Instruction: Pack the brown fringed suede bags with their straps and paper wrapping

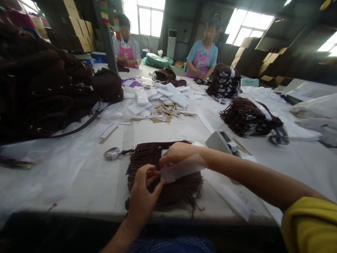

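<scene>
A dark brown fringed suede bag point(145, 151) lies flat on the table before me, its strap end in clear wrap point(112, 153) sticking out to the left. Across its middle, a strip of translucent white wrapping sheet point(185, 168) is held at its left end. My left hand point(144, 190) pinches the sheet's lower left edge between thumb and fingers. From above, my right hand point(177, 153) has its fingers curled closed on the sheet's upper left part, close to the bag's metal eyelets. The right fingertips are partly hidden.
A grey tape dispenser point(221, 141) stands right of the bag. White packets point(158, 96) and tags point(166, 112) lie beyond. Brown bags are heaped at left point(45, 89); a fringed bundle point(250, 117) lies at right. Two people in pink aprons point(202, 63) work across the table.
</scene>
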A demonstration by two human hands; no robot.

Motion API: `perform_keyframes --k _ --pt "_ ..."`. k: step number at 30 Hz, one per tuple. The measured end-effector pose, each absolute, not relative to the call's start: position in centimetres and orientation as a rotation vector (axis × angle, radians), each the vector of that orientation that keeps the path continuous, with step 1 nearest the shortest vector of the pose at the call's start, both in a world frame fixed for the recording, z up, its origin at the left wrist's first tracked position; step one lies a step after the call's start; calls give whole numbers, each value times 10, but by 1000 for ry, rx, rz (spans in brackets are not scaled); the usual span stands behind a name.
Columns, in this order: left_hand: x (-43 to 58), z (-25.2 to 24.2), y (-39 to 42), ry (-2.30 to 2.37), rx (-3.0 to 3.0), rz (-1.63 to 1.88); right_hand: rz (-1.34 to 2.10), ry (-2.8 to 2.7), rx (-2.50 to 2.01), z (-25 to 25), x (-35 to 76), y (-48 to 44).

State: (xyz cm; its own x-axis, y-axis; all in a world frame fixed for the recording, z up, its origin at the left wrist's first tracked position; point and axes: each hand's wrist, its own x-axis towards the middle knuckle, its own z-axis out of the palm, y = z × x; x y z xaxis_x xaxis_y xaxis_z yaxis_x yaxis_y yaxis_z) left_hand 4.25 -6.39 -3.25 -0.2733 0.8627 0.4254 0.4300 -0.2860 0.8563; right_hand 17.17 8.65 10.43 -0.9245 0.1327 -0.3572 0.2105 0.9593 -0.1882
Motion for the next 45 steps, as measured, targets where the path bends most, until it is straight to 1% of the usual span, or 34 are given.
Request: perform_keyframes --k 5,8,11,14,16,20,23,25,29,33,38,45 --pt "39 -30 -63 1618 2010 1368 -146 2688 198 106 158 86" --pt "41 -26 -61 1658 2078 1330 -81 2656 175 103 151 87" --pt "44 -20 -60 1692 2162 1301 -85 2709 146 98 151 89" --pt "45 -16 -61 1692 2269 1332 -154 2737 156 94 153 93" --pt "44 -15 -62 1596 2410 1319 -239 2733 164 94 154 98" --pt "40 -13 -61 1381 2614 1249 -528 2687 155 93 151 110" --pt "38 -11 -58 1434 2622 1182 -672 2626 155 89 148 118" --pt "38 -9 -58 1494 2636 1120 -695 2604 152 85 145 122" --pt "38 -4 -58 1548 2727 1124 -743 2565 126 81 143 128" --pt "34 8 -60 1499 2848 1051 -837 2480 123 80 139 131" --pt "28 20 -59 1455 2874 919 -807 2445 99 79 131 133" --pt "36 20 -54 1337 2794 1076 -793 2412 72 79 128 133"
